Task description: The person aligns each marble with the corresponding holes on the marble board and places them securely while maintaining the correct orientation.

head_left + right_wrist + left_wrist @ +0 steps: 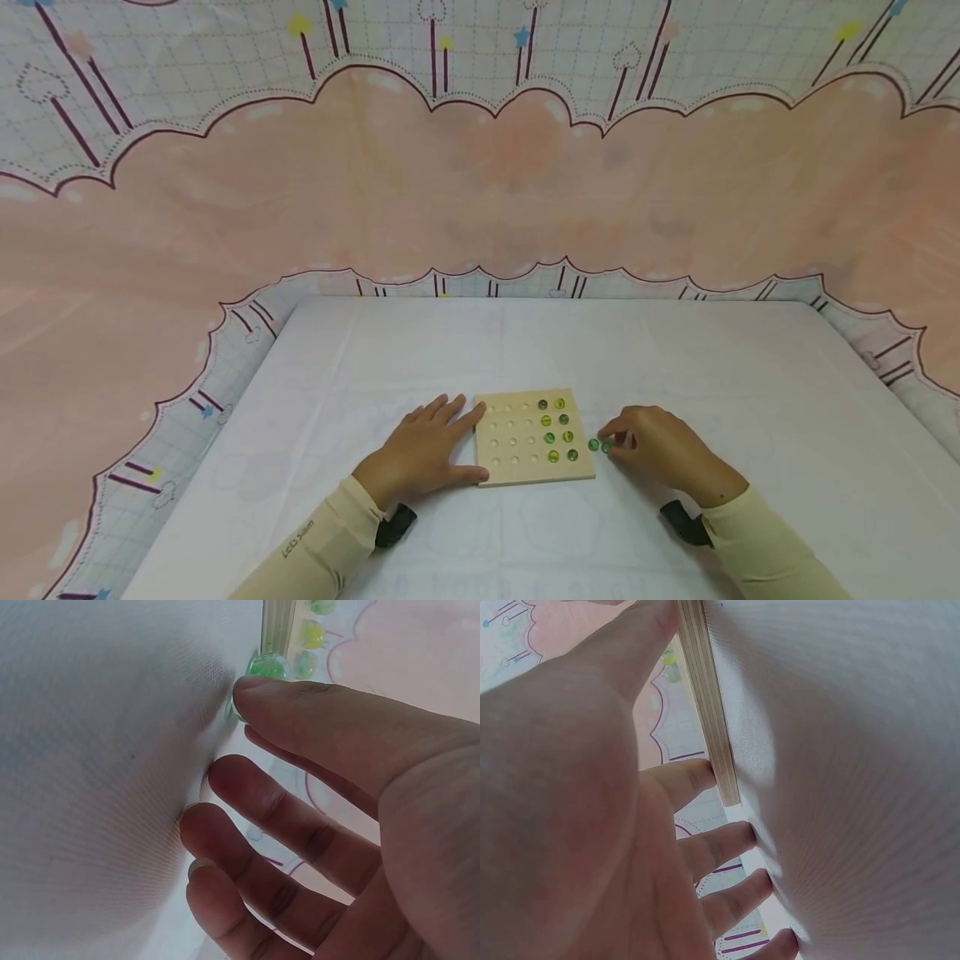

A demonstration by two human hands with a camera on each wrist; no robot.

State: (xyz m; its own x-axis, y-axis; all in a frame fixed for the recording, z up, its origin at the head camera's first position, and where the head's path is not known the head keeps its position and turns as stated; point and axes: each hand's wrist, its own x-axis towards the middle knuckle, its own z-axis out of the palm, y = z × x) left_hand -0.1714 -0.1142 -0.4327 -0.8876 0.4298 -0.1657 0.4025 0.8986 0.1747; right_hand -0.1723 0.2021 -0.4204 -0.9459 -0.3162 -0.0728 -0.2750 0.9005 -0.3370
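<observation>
A square wooden board [513,473] with rows of shallow round dimples lies on the white cloth. Green and yellow-green glass marbles [567,436] sit in its two right-hand columns; the dimples to their left hold none. My left hand [420,454] rests spread at the board's left side, thumb at the near corner and index fingertip along the edge. Just off the right edge, my right hand [667,450] pinches a green marble [606,447] between thumb and index finger, low by the cloth. Another green marble [268,666] lies between that one and the board.
White cloth [420,350] covers the table, whose far edge runs well behind the board. A patterned pink and white curtain [480,192] hangs behind and at the sides. Each wrist wears a black camera strap [395,527] below the sleeve end.
</observation>
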